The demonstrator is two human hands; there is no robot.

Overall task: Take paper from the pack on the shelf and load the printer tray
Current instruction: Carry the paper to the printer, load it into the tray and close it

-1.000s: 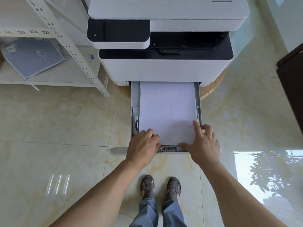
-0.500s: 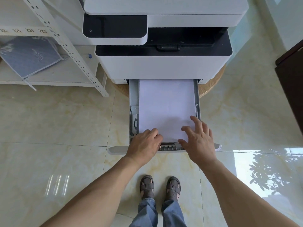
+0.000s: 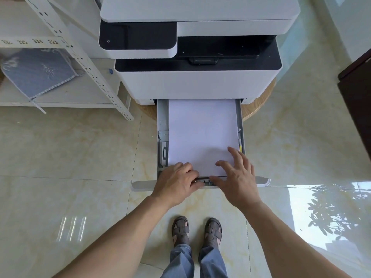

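Glossy cream floor tiles [image 3: 60, 157] surround a white printer [image 3: 198, 77] whose tray [image 3: 161, 137] is pulled out, with paper [image 3: 202, 135] lying flat inside. At its near edge, the left hand [image 3: 176, 182] curls its fingers on the tray's front guide; the right hand [image 3: 237, 178], fingers spread, hovers over the paper's near right corner, gripping nothing.

Both hands, left hand [image 3: 176, 182] and right hand [image 3: 237, 178], rest at paper [image 3: 202, 135] in open tray [image 3: 161, 125].
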